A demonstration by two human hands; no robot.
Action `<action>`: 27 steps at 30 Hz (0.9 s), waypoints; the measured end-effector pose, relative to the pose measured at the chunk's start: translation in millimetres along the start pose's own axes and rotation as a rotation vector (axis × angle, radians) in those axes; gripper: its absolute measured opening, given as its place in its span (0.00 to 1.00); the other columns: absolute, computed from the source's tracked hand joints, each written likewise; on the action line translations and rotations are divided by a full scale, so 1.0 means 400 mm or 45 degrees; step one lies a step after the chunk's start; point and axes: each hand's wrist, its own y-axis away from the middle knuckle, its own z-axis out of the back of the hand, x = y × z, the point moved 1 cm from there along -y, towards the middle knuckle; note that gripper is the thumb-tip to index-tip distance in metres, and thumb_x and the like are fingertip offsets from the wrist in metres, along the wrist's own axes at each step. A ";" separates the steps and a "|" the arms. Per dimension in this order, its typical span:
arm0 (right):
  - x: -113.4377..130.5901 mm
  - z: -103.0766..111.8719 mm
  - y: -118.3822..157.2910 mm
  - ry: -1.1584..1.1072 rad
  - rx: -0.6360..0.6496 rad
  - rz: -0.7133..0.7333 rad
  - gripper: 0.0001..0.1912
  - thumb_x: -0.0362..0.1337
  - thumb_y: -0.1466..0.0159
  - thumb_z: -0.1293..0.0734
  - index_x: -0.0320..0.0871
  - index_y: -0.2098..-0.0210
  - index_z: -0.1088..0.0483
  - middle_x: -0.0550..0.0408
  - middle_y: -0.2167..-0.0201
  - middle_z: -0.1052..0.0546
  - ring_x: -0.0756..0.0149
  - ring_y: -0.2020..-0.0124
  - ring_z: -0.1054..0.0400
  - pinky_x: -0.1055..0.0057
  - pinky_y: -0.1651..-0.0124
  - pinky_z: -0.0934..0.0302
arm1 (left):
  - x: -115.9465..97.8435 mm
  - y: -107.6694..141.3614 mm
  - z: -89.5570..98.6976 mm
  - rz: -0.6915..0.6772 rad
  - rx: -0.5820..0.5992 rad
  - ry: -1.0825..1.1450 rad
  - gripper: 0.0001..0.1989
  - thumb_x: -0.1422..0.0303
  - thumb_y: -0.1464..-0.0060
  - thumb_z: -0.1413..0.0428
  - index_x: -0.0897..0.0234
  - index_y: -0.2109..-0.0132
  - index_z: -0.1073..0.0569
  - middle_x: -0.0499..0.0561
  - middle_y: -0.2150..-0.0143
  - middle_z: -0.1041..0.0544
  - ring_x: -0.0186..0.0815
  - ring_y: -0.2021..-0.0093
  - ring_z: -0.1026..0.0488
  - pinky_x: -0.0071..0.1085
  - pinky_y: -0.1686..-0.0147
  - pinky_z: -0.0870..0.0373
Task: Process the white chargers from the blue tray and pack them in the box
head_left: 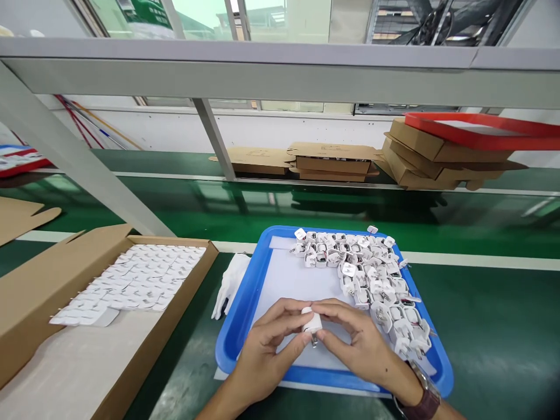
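Observation:
Between the fingertips of both hands is a small white plug adapter [312, 322], its metal prong pointing down toward me. My left hand [275, 341] pinches it from the left, and my right hand [350, 332] grips it from the right. Both hands are over the front part of a blue tray [238, 318] lined with white sheet. Many similar white plug housings [363, 256] crowd the back and right side of that tray, some with parts showing inside. My fingers hide part of the held adapter.
An open cardboard box [160, 341] with rows of white pieces [144, 277] stands at left. A white glove [231, 283] lies beside the tray. Behind the green table are flat cartons [335, 157], stacked boxes [431, 166] and a red tray [485, 140]. A grey frame bar [280, 76] crosses above.

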 end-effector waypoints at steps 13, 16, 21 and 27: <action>0.006 -0.002 0.005 -0.063 0.039 -0.014 0.18 0.33 0.28 0.32 0.56 0.41 0.25 0.53 0.46 0.21 0.61 0.44 0.25 0.64 0.42 0.28 | 0.003 0.010 -0.009 -0.086 -0.042 -0.190 0.18 0.78 0.36 0.41 0.53 0.44 0.19 0.56 0.51 0.23 0.38 0.54 0.20 0.30 0.57 0.20; -0.003 -0.003 0.006 -0.103 0.010 -0.114 0.18 0.36 0.29 0.31 0.54 0.40 0.26 0.52 0.45 0.21 0.59 0.44 0.24 0.61 0.40 0.28 | 0.002 0.002 -0.012 -0.027 -0.044 -0.137 0.17 0.77 0.36 0.41 0.54 0.46 0.18 0.56 0.51 0.22 0.38 0.53 0.20 0.29 0.57 0.20; -0.020 -0.004 0.003 -0.204 -0.083 -0.267 0.26 0.40 0.33 0.28 0.51 0.36 0.31 0.50 0.48 0.19 0.58 0.45 0.23 0.54 0.37 0.29 | 0.001 -0.004 -0.010 0.074 -0.016 -0.055 0.16 0.73 0.33 0.42 0.52 0.43 0.19 0.58 0.45 0.22 0.42 0.48 0.20 0.32 0.52 0.20; -0.015 -0.005 0.002 -0.179 -0.069 -0.343 0.27 0.43 0.33 0.27 0.49 0.37 0.30 0.48 0.46 0.20 0.56 0.44 0.24 0.53 0.37 0.29 | -0.001 -0.008 -0.004 0.154 -0.004 -0.023 0.16 0.71 0.32 0.42 0.51 0.42 0.19 0.57 0.43 0.21 0.44 0.41 0.22 0.33 0.46 0.22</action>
